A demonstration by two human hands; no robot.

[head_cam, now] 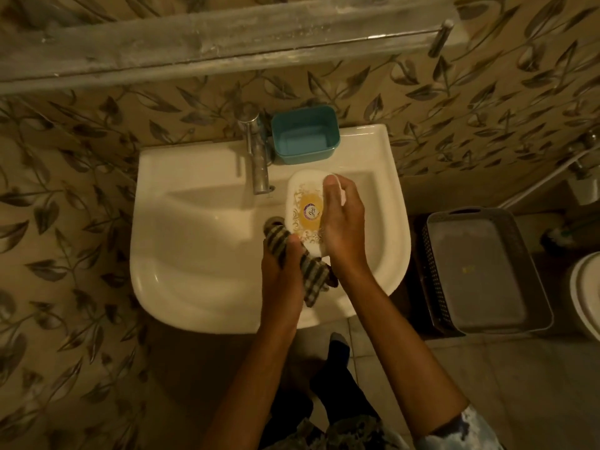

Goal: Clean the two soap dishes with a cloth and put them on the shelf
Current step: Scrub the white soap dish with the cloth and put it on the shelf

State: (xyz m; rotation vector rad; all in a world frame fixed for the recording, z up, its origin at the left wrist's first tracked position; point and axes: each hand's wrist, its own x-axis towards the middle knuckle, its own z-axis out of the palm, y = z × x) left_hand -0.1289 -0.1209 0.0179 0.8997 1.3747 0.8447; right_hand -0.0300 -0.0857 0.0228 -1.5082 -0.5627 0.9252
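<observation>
Over the sink basin, my right hand [342, 219] grips a white oval soap dish [305, 203] with a yellow label by its right edge, thumb at its far end. My left hand [281, 267] presses a striped cloth [292, 254] against the near end of this dish. The cloth's loose end hangs between my wrists. A teal rectangular soap dish [305, 136] stands empty on the sink's back ledge, right of the tap. The shelf [211, 50] runs along the wall above the sink.
The white sink [181, 241] has a chrome tap [258, 157] at the back and a drain partly hidden by the cloth. A grey plastic basket [480, 271] stands on the floor at the right, next to a toilet's edge [584, 293].
</observation>
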